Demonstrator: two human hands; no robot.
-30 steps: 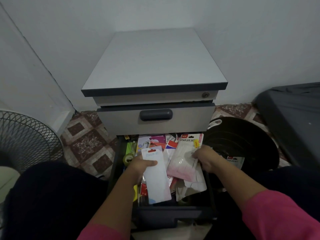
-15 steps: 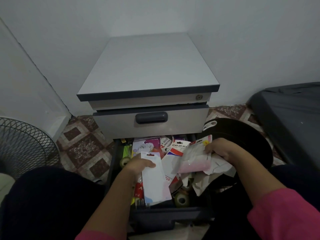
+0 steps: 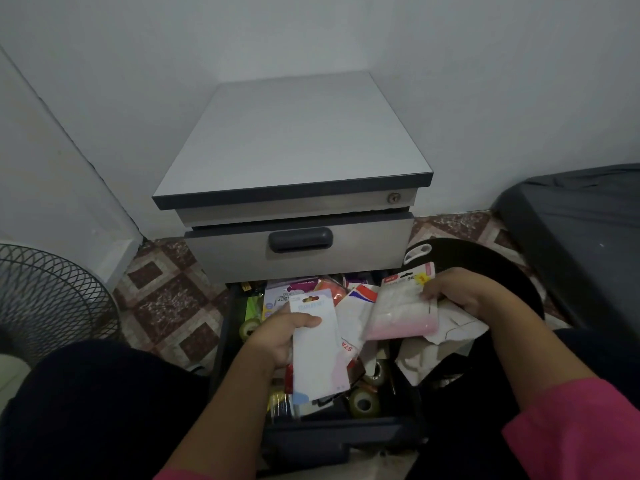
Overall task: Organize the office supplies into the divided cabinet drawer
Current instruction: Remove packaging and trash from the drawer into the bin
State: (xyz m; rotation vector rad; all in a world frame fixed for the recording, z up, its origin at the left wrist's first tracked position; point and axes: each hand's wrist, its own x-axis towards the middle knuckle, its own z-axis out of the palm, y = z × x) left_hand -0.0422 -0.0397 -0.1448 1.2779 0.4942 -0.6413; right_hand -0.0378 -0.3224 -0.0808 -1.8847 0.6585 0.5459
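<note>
My left hand point(image 3: 277, 336) grips a white carded packet point(image 3: 317, 348) along its left edge, thumb laid across the front and fingers curled behind, holding it upright over the middle of the open drawer point(image 3: 332, 434). My right hand point(image 3: 460, 294) pinches a stapler set pack point(image 3: 403, 306), white fading to pink, by its upper right edge, with crumpled white wrappers point(image 3: 453, 327) bunched under the same hand; that pack hangs over the drawer's right side, tilted down toward the left. I see both forearms reaching in from pink sleeves point(image 3: 571, 431). Below the two packs the drawer holds a jumble: several rolls of clear tape point(image 3: 363, 403) near the front, a red and white packet point(image 3: 360, 299) between my hands, a purple-printed packet point(image 3: 284, 296) toward the back, and something green point(image 3: 254, 304) along the left wall. I cannot tell where the dividers run under the clutter. Above it the grey cabinet point(image 3: 294, 140) shows a closed upper drawer with a dark handle point(image 3: 300, 240) and a small lock point(image 3: 393, 198). A round black tray point(image 3: 485, 265) lies on the patterned floor just right of the drawer, a wire fan guard point(image 3: 48, 299) stands at far left, and a dark mattress point(image 3: 581, 237) lies at far right.
</note>
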